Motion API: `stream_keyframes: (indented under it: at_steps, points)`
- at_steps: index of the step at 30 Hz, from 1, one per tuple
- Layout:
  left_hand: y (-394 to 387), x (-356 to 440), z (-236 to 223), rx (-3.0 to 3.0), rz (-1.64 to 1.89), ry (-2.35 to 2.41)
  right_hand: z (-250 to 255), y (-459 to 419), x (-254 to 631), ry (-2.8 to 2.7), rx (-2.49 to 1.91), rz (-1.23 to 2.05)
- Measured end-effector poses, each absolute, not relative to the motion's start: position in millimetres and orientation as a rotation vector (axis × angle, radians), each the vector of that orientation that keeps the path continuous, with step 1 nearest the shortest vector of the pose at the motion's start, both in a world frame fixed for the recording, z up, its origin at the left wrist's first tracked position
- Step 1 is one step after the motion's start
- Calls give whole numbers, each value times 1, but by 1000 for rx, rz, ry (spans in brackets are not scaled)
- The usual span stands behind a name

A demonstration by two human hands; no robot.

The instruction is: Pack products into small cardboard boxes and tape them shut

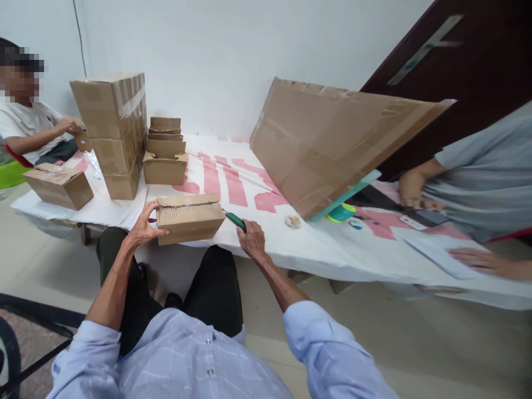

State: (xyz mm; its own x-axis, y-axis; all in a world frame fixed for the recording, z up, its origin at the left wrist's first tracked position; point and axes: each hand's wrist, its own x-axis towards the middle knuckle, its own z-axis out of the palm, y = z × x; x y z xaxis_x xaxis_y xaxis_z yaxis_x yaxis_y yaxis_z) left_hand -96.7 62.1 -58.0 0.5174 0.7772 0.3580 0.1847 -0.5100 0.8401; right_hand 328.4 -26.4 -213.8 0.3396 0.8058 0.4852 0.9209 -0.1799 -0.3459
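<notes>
A small brown cardboard box (191, 221) rests at the table's near edge, its top flaps closed along a seam. My left hand (145, 226) grips the box's left end, thumb along the front side and fingers behind. In my right hand (251, 238) is a green utility knife (235, 220), fingers wrapped round its handle. The knife's tip points at the right end of the box, close to the top seam; whether it touches the cardboard I cannot tell.
Stacked taped boxes (112, 133) and open boxes (165, 166) stand left of centre; another box (60, 185) lies further left. A big cardboard sheet (332, 138) leans on the right near a tape roll (341, 213). One person sits at left, another at right.
</notes>
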Motion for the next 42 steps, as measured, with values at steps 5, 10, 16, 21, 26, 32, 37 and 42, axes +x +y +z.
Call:
stream_keyframes:
  at_steps: [5, 10, 16, 21, 26, 32, 37, 42]
  points:
    - [66, -108, -56, 1955, 983, 824, -211, -26, 327, -1491, -2018, -246]
    - [72, -122, -51, 1817, 1016, 885, -211, -26, 326, -1487, -2018, -256]
    - [73, -136, -48, 1585, 1121, 909, -211, -25, 326, -1492, -2055, -254]
    - [69, -132, -44, 1606, 1166, 952, -209, -24, 326, -1488, -2059, -263]
    - [36, -96, -36, 1999, 1205, 935, -213, -30, 327, -1504, -2038, -270]
    - [-3, -64, -34, 2135, 1327, 995, -190, -37, 321, -1381, -1971, -265]
    - [-11, -59, -32, 2125, 1316, 1015, -110, -32, 280, -1446, -1415, -136]
    - [-10, -61, -33, 2146, 1237, 787, -74, -30, 234, -1806, -1238, 31]
